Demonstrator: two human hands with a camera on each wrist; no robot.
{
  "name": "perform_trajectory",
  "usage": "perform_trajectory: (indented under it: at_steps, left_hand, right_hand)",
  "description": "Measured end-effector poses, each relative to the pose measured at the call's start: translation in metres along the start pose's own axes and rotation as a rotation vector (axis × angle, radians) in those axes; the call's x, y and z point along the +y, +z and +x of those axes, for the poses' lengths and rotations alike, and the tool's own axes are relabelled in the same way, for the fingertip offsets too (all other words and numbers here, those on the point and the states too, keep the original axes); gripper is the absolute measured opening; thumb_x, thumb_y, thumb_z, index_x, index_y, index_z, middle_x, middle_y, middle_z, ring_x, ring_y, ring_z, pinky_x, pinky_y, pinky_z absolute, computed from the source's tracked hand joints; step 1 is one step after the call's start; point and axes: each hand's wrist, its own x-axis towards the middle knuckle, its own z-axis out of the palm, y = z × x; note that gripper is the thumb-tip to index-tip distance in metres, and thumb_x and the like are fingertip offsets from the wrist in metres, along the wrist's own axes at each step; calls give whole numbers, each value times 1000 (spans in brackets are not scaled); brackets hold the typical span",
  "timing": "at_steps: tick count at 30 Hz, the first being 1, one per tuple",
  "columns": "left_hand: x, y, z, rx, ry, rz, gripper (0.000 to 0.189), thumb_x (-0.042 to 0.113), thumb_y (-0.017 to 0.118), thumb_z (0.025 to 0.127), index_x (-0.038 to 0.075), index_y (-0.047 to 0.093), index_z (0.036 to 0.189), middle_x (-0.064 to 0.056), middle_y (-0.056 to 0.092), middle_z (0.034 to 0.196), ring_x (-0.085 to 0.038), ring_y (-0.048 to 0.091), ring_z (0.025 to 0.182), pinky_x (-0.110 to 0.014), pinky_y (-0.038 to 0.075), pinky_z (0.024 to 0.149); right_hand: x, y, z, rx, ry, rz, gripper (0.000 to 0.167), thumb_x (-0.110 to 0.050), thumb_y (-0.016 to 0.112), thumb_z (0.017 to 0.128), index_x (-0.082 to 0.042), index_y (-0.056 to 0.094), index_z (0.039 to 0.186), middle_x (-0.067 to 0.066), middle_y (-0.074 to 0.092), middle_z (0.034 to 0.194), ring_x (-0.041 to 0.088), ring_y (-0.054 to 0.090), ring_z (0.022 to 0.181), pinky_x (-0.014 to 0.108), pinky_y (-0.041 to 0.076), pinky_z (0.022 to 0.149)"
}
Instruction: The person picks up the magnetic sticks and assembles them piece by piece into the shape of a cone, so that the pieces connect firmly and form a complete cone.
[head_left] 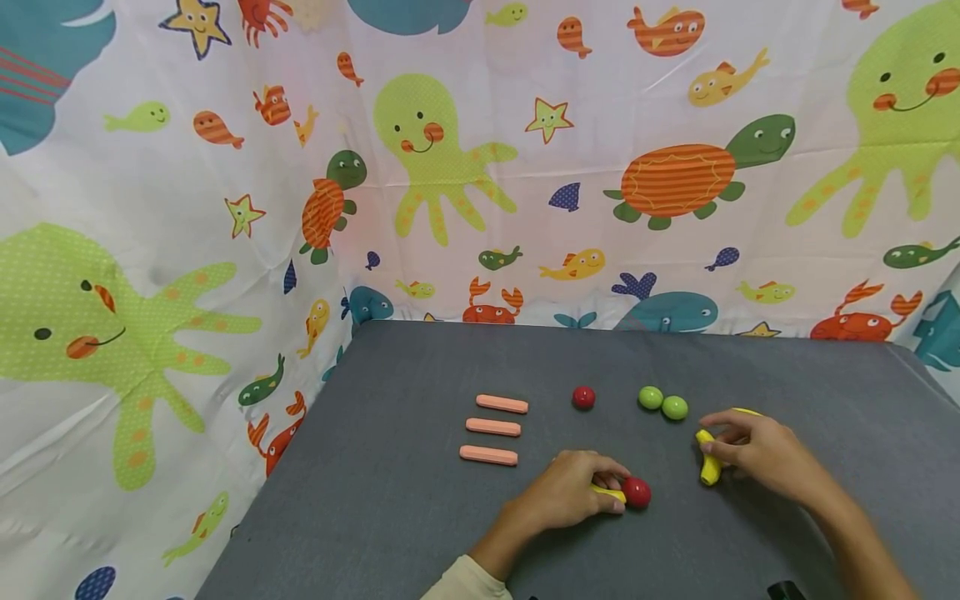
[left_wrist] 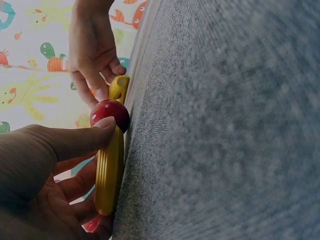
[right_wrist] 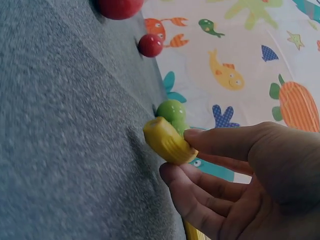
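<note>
My left hand (head_left: 573,492) grips a ridged yellow piece (left_wrist: 109,172) between thumb and fingers, low over the dark grey table. A glossy red ball (head_left: 637,492) sits right at its fingertips, and the thumb tip overlaps the ball in the left wrist view. To the right, my right hand (head_left: 765,450) pinches another ridged, slightly curved yellow piece (right_wrist: 167,141) between thumb and fingertips. Part of a further yellow piece (head_left: 746,411) shows behind that hand, which mostly hides it. Two green balls (head_left: 651,397) lie side by side just beyond the right hand.
Three pinkish-orange sticks (head_left: 493,427) lie in a column left of centre. A second red ball (head_left: 583,397) is farther back. Behind the grey table (head_left: 375,467) hangs a curtain (head_left: 465,208) with sea animals. A small black object (head_left: 786,590) is at the front edge.
</note>
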Motion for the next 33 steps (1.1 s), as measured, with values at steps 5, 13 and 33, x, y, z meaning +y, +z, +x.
perform_trajectory:
  at_steps: [5, 13, 33]
  left_hand:
    - [-1, 1, 1, 11, 13, 20, 33, 15, 87, 90, 13, 79, 121, 14, 70, 90, 11, 57, 82, -11, 48, 77]
    - [-1, 1, 1, 23, 25, 37, 33, 15, 87, 90, 14, 79, 121, 14, 71, 92, 12, 58, 84, -10, 48, 77]
    - [-2, -1, 2, 14, 21, 44, 33, 16, 87, 90, 14, 80, 122, 14, 72, 94, 11, 60, 84, -11, 48, 76]
  right_hand:
    - [-2, 6, 1, -27, -34, 71, 44, -22, 76, 100, 4, 66, 134, 9, 75, 101, 19, 69, 81, 33, 61, 66]
    - [-8, 16, 2, -73, -49, 153, 43, -20, 74, 101, 7, 64, 132, 9, 75, 98, 20, 70, 78, 33, 61, 68]
    - [-23, 38, 4, -137, 17, 266, 44, -22, 74, 101, 7, 63, 131, 8, 74, 96, 24, 73, 83, 37, 63, 74]
